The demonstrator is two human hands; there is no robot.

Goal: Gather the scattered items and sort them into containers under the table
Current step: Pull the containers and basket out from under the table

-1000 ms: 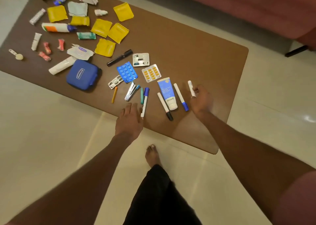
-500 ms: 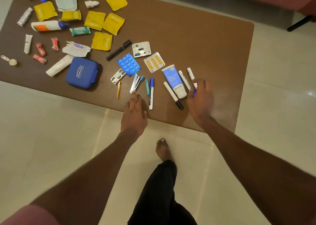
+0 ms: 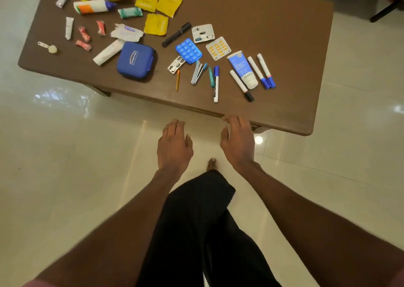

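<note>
A brown table (image 3: 273,35) carries many scattered items. Near its front edge lie white markers with blue caps (image 3: 265,71), a black-capped marker (image 3: 241,85), a blue-and-white cream tube (image 3: 242,69), a blue-capped pen (image 3: 216,83), a nail clipper (image 3: 197,72) and an orange stick (image 3: 177,80). Behind them are a blue pill blister (image 3: 189,50), a yellow pill blister (image 3: 218,48) and a blue zip case (image 3: 136,60). My left hand (image 3: 173,144) hangs over the floor, fingers loosely curled, holding nothing. My right hand (image 3: 237,142) is at the table's front edge, empty. No containers are visible.
Yellow sachets (image 3: 156,23), a white-and-orange tube (image 3: 93,6), red wrapped sweets (image 3: 84,37) and a small spoon (image 3: 48,47) fill the table's left part. Glossy white tiles (image 3: 65,166) surround the table. My foot (image 3: 211,164) and dark trouser leg are below the hands.
Both hands have pulled back off the table toward me. The right hand let go of the white marker, which now lies beside the other blue-capped marker. The view has shifted down.
</note>
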